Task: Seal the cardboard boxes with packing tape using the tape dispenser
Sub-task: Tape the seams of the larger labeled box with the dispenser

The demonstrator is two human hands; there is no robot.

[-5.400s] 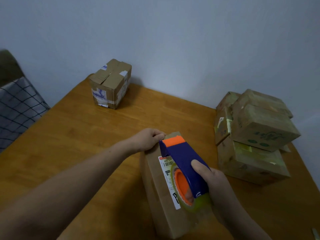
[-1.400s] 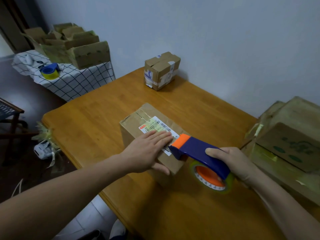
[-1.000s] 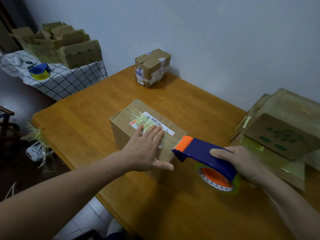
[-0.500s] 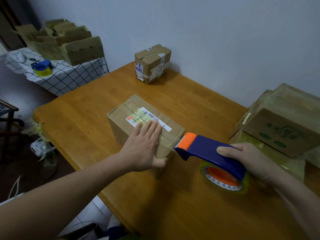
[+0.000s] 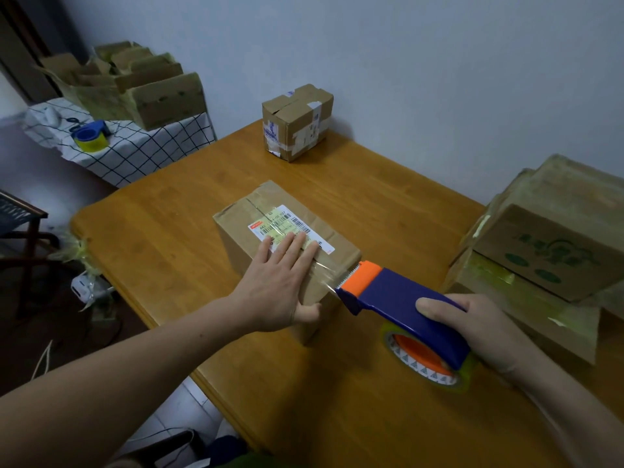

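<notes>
Dispenser (image 5: 401, 298) now hangs past the box (image 5: 243, 211) edge, no longer on its top. L hand (image 5: 280, 282) fingers (image 5: 297, 246), straight & slightly spread, press the box, under them on tabletop (image 5: 169, 231). Right of them, R hand (image 5: 483, 329) curls round the dispenser. Risk: weak hold-down or no blade tilt, tape (image 5: 329, 276) peels w/o cutting.

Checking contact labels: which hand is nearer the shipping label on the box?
Left. The left hand lies flat with fingertips on the shipping label; the right hand grips the tape dispenser off the box edge.
</notes>
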